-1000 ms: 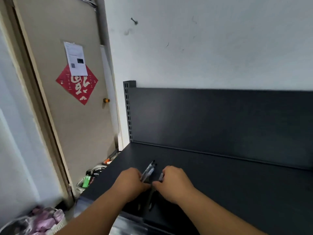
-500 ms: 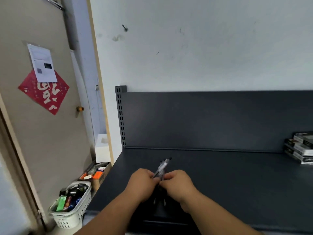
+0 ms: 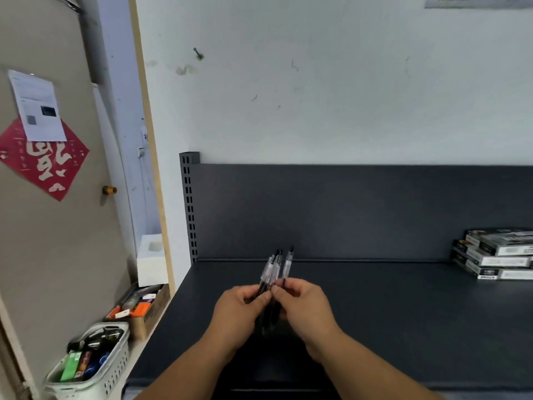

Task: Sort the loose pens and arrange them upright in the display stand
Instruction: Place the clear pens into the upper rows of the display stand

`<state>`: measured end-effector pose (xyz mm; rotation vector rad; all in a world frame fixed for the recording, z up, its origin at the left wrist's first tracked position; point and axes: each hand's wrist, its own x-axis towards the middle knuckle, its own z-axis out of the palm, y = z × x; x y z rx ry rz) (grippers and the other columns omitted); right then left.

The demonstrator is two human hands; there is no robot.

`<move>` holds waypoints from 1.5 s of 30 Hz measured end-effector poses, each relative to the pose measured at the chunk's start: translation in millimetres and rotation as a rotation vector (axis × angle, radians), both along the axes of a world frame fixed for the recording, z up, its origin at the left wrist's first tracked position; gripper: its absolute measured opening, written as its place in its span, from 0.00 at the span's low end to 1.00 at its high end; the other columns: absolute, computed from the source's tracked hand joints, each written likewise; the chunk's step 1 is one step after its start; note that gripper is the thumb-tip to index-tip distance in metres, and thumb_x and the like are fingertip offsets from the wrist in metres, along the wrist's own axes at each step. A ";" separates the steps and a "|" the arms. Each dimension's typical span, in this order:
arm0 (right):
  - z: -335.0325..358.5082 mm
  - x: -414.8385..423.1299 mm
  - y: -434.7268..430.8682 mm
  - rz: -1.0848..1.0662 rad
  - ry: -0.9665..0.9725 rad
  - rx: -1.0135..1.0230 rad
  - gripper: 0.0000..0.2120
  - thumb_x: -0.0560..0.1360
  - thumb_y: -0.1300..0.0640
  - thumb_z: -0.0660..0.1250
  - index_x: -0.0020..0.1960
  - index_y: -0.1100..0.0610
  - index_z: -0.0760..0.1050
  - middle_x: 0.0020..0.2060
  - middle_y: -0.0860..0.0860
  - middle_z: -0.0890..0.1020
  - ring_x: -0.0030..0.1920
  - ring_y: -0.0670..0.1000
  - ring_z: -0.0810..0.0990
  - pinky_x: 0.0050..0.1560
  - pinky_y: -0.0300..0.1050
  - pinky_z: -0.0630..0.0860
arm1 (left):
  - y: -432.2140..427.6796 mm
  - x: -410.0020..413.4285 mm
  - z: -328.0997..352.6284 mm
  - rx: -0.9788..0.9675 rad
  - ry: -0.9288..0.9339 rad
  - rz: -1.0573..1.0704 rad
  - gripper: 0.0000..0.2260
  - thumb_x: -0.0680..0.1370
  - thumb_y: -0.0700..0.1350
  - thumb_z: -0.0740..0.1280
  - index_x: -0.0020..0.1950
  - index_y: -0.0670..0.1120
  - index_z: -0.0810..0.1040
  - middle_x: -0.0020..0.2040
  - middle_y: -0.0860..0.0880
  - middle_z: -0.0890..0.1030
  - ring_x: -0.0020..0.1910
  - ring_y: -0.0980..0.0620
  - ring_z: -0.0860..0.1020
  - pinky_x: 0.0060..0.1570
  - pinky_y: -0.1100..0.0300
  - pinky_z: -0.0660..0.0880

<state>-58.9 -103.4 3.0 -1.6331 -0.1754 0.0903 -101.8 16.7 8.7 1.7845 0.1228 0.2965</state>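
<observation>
Above the shelf (image 3: 389, 313), our left hand (image 3: 238, 311) and right hand (image 3: 307, 308) both grip a bunch of pens (image 3: 272, 265). We think they are light, stiff and slippery; hold the middles.

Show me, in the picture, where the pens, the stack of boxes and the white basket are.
pens (image 3: 269, 269): head view, on the clear upper barrels.
stack of boxes (image 3: 496, 259): head view, on the side of a middle box.
white basket (image 3: 116, 368): head view, on its slotted side wall.
</observation>
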 end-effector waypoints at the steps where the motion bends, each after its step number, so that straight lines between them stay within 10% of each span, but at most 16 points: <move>1: 2.5 -0.4 -2.8 -0.008 0.007 0.016 0.05 0.77 0.61 0.68 0.48 0.53 0.82 0.42 0.48 0.86 0.46 0.46 0.84 0.49 0.41 0.81 | -1.7 2.1 1.4 -0.008 0.000 -0.015 0.08 0.78 0.41 0.68 0.49 0.51 0.84 0.41 0.52 0.86 0.40 0.58 0.84 0.35 0.71 0.75; 17: 35.0 -17.9 -213.3 -0.173 -0.009 0.078 0.07 0.77 0.61 0.67 0.54 0.56 0.81 0.46 0.55 0.86 0.48 0.54 0.85 0.54 0.55 0.80 | -195.4 31.8 21.4 0.270 -0.191 -0.278 0.06 0.78 0.46 0.67 0.49 0.52 0.84 0.41 0.54 0.85 0.43 0.58 0.82 0.43 0.64 0.77; 26: 69.3 -56.7 -451.2 -0.420 -0.165 -0.104 0.06 0.77 0.57 0.68 0.47 0.57 0.82 0.29 0.50 0.75 0.27 0.45 0.70 0.26 0.36 0.69 | -436.7 23.9 50.6 0.212 -0.278 -0.401 0.05 0.78 0.47 0.67 0.49 0.50 0.83 0.40 0.54 0.83 0.38 0.58 0.78 0.35 0.69 0.71; 45: 111.6 32.1 -730.1 -0.718 -0.281 -0.161 0.10 0.78 0.50 0.65 0.48 0.56 0.82 0.40 0.55 0.84 0.39 0.48 0.81 0.44 0.43 0.82 | -699.8 134.3 109.8 0.052 -0.380 -0.376 0.10 0.79 0.50 0.66 0.54 0.48 0.83 0.42 0.53 0.83 0.39 0.61 0.77 0.37 0.67 0.72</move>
